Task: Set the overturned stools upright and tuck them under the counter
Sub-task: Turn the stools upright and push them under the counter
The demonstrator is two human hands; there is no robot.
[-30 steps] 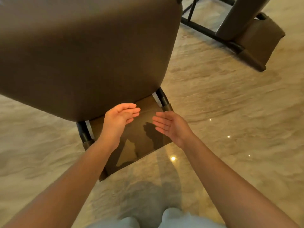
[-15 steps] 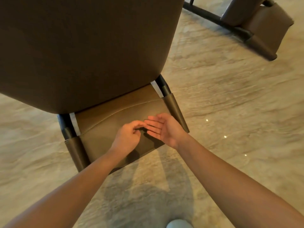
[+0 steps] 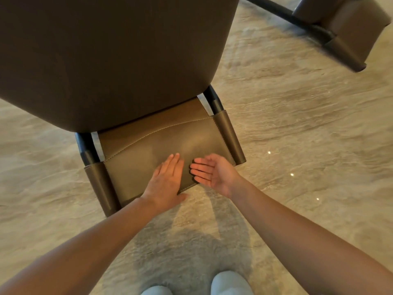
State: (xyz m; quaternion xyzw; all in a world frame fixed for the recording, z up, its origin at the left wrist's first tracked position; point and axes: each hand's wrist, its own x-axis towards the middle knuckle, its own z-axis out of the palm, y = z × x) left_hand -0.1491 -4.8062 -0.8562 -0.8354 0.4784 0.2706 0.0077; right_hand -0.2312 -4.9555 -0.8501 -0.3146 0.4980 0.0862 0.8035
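Leather, smooth and brown with pale stitching along a curved seam, covers the backrest panel point(image 3: 161, 145) of the stool point(image 3: 114, 58) that fills the upper left and centre of the frame; no brand, label or writing can be read anywhere on it. Its broad padded seat has rounded corners and a matte surface, and it stands upright on the floor point(image 3: 297, 128) just in front of you. Dark metal tubes point(image 3: 85, 145) rise at either side of the panel, each sheathed lower down in a leather sleeve.

Your left hand point(image 3: 165, 182) lies flat and palm down on the lower middle of the panel, fingers straight and together, thumb spread past its bottom edge; it grips nothing. Your right hand point(image 3: 214, 173) is just beside it, palm turned up and inward, fingers loosely extended toward the left hand, holding nothing; whether it touches the leather I cannot tell. Both forearms reach in bare from the bottom corners.

At the upper right a second stool point(image 3: 348, 30) lies overturned, same brown leather on a black frame. The floor is glossy beige stone with wavy veining. Your pale shoes point(image 3: 229, 284) show at the bottom centre.
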